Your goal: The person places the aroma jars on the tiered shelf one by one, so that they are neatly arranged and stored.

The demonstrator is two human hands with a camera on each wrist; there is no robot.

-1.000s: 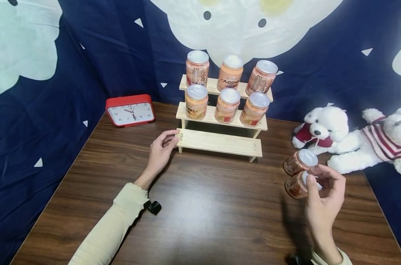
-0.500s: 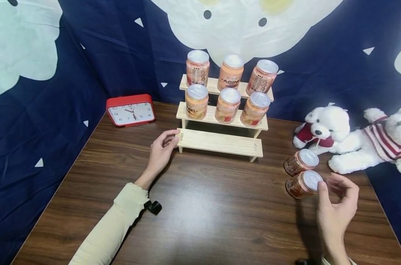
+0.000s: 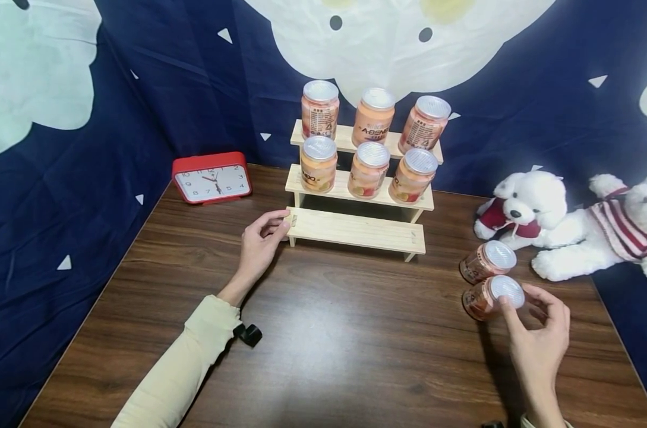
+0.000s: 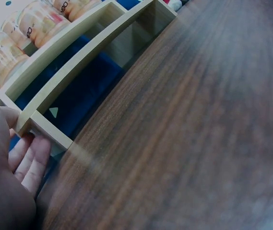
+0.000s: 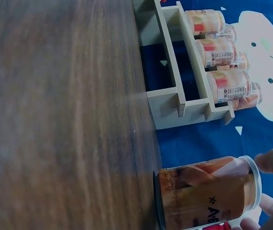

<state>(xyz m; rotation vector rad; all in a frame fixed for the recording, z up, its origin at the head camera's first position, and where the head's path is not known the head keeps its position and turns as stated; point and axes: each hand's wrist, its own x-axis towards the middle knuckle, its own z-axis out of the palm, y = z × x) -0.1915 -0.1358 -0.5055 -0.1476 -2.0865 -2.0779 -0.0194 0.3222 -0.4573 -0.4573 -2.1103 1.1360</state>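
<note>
In the head view my left hand (image 3: pixel 260 241) pinches the left end of the lowest step of a wooden tiered shelf (image 3: pixel 355 230). The left wrist view shows the thumb on the step's corner and the fingers around the end. At the right, my right hand (image 3: pixel 539 339) has thumb and fingers spread about the silver lid of the nearer peach-coloured canned-fruit jar (image 3: pixel 483 299), which stands on the table. Firm contact is not clear. Just behind it stands a second jar (image 3: pixel 480 264). In the right wrist view the nearer jar (image 5: pixel 203 194) is upright on the tabletop.
Several similar jars, such as one front jar (image 3: pixel 367 172) and one back jar (image 3: pixel 319 113), fill the two upper steps. A red clock (image 3: pixel 211 178) stands left of the shelf. White plush dogs (image 3: pixel 534 202) lie at the right, on the brown wooden table (image 3: pixel 312 351).
My right hand first drew back to the right from the nearer jar's lid, then came back left to it. My left hand stays on the shelf's end; the jars have not moved.
</note>
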